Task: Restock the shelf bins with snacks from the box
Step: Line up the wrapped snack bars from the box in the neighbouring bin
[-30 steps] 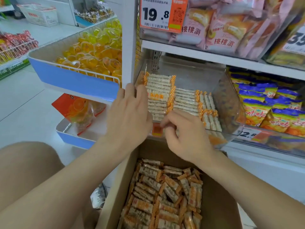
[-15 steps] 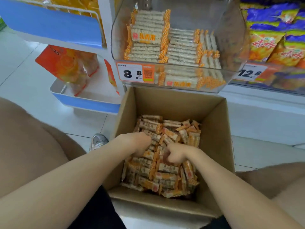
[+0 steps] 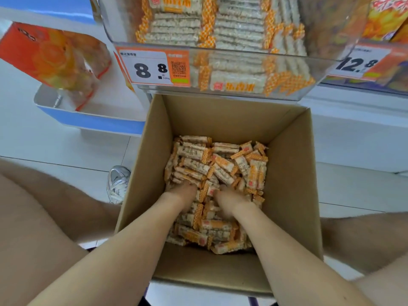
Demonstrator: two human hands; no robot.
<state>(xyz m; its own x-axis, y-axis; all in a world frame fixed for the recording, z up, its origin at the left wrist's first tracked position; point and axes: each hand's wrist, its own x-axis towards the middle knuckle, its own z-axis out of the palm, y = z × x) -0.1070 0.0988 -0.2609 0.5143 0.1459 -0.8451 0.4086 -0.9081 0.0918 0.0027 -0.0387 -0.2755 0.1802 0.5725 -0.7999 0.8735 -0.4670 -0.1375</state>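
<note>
One wide-angle camera, worn on the head, looks steeply down and slightly forward from close above the open cardboard box (image 3: pixel 291 177), which fills the middle; the clear shelf bin (image 3: pixel 242 50) crosses the top edge, just ahead.

The box (image 3: pixel 220 115) stands on the floor, with the shelf bin (image 3: pixel 223 48) just above its twelve o'clock edge and a price tag (image 3: pixel 152 67) on the bin's front towards eleven. Loose snacks (image 3: pixel 198 153) lie in the box, and in among them sit the left hand (image 3: pixel 183 193) and the right hand (image 3: pixel 229 197) (side by side, fingers buried). Outside the box wall a shoe (image 3: pixel 117 184) stands at nine o'clock and a tray (image 3: pixel 92 120) at ten.
</note>
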